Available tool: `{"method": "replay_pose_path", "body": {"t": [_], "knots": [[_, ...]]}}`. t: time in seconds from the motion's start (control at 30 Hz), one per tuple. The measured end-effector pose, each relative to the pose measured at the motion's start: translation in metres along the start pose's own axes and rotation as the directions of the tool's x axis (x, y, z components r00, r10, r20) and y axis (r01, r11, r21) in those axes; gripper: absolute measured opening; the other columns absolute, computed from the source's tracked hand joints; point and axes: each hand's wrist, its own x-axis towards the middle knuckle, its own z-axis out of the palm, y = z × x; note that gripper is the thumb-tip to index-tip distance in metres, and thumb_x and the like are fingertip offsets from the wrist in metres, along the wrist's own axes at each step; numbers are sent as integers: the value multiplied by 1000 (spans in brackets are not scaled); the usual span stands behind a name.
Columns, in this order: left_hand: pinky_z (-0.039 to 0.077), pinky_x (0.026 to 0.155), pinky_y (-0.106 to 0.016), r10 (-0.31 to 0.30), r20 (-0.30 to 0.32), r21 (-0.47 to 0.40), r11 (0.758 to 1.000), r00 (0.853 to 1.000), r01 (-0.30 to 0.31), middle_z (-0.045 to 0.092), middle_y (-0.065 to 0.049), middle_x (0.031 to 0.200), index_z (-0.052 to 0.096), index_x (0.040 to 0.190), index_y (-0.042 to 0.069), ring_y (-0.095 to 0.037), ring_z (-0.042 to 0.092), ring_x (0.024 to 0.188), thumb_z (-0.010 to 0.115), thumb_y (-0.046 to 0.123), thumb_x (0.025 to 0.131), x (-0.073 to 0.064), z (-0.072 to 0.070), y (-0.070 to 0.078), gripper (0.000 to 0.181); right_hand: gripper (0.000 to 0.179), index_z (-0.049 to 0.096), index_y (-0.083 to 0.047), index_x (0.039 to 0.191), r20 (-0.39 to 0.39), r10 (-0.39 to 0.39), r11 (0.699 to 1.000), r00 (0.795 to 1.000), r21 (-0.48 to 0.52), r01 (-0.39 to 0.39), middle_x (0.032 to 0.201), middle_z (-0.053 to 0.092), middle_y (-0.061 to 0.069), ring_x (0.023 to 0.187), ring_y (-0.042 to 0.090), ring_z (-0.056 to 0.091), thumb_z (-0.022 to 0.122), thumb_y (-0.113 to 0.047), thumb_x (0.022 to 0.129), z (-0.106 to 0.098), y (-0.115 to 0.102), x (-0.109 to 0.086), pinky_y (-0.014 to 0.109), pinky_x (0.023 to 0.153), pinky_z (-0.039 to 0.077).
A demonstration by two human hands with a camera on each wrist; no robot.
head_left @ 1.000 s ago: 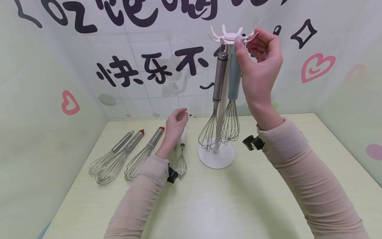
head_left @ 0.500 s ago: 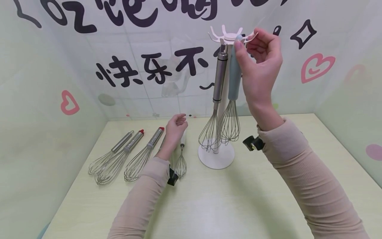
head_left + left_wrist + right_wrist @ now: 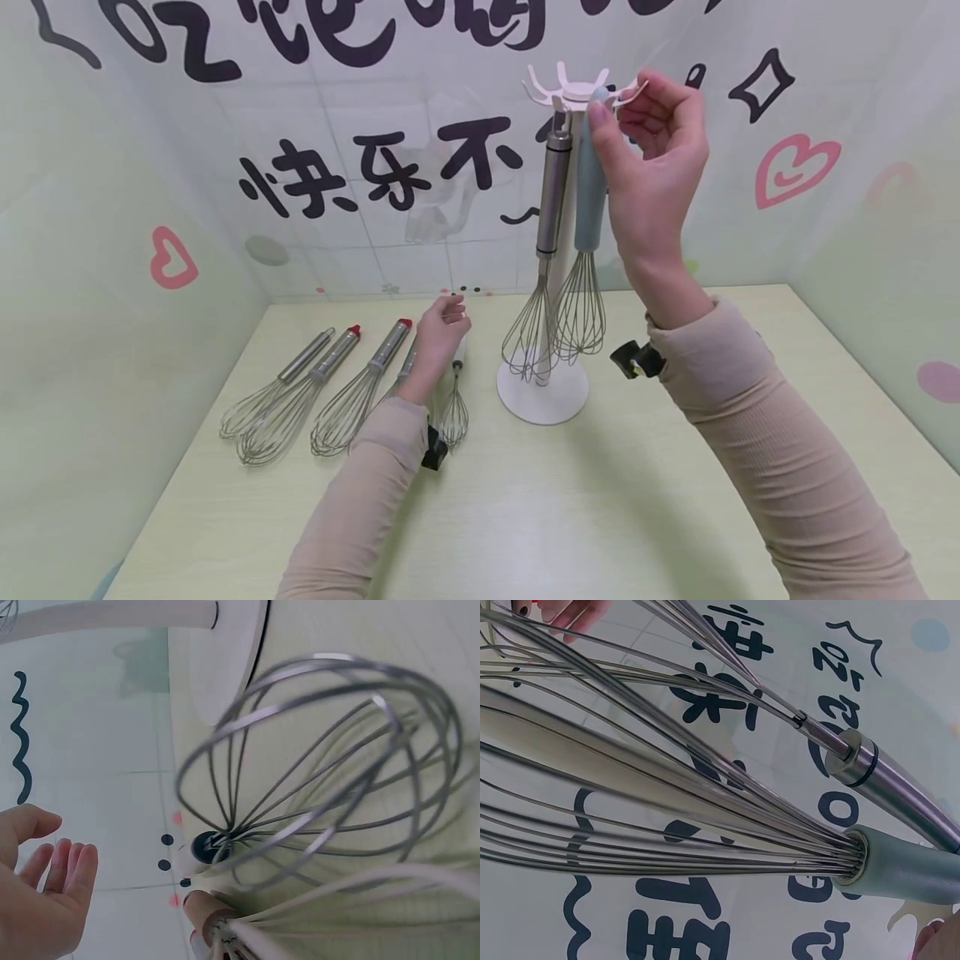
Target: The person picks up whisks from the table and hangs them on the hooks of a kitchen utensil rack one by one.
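Observation:
My right hand (image 3: 660, 158) is up at the top of a white rotating-style rack (image 3: 577, 93), its thumb on the upper end of a light blue-handled whisk (image 3: 590, 200) and its other fingers beside a hook. That whisk hangs wires down, next to a steel-handled whisk (image 3: 552, 200) on the same rack. My left hand (image 3: 438, 337) is held over the table's back, its fingers loosely bent around nothing in the left wrist view. Below it lies a small whisk with a black collar (image 3: 210, 846). A brown-handled whisk (image 3: 206, 911) lies beside that one.
Several steel whisks lie to the left, among them a red-tipped whisk (image 3: 333, 358) and another red-tipped whisk (image 3: 386, 350). The rack's round white base (image 3: 558, 404) stands on the pale table (image 3: 675, 467). A printed wall sheet (image 3: 337, 250) rises behind.
My left hand has lowered slightly toward the table, revealing more of a steel whisk beside it. The right hand stays at the blue-handled whisk; the hanging whisks sway slightly.

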Motion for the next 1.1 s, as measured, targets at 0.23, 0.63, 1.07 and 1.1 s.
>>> {"method": "replay_pose_path", "body": {"t": [0.23, 0.63, 1.07, 1.1], "knots": [[49, 101, -37, 1, -12, 69, 998, 1000, 0, 61, -13, 127, 52, 131, 8, -27, 57, 118, 59, 4, 85, 2, 4, -12, 46, 35, 52, 0, 107, -10, 35, 999, 999, 18, -35, 92, 55, 0, 86, 13, 54, 68, -1, 76, 0, 0, 2, 23, 86, 48], [49, 101, -39, -12, 3, 82, 997, 1000, 12, 59, -19, 127, 51, 131, 3, -32, 57, 118, 58, -1, 83, 2, 8, -26, 49, 35, 52, 4, 110, 8, -29, 1000, 1000, -11, 29, 91, 55, -1, 86, 14, 55, 67, -3, 79, 0, 1, -1, 24, 87, 49], [49, 101, -38, -35, 4, 92, 995, 999, 34, 58, -19, 127, 50, 131, 1, -32, 56, 117, 59, -5, 81, 5, 8, -35, 52, 33, 53, 1, 107, 11, -30, 999, 999, -10, 30, 91, 56, -2, 85, 14, 54, 67, -4, 79, -1, 1, -1, 25, 86, 49], [49, 100, -38, -33, 5, 99, 995, 999, 32, 58, -20, 126, 50, 131, 1, -32, 57, 117, 60, -5, 81, 5, 8, -35, 51, 33, 53, 1, 107, 11, -29, 1000, 1000, -12, 29, 91, 56, -2, 85, 14, 54, 67, -4, 79, -1, 2, -1, 24, 86, 49]]}}
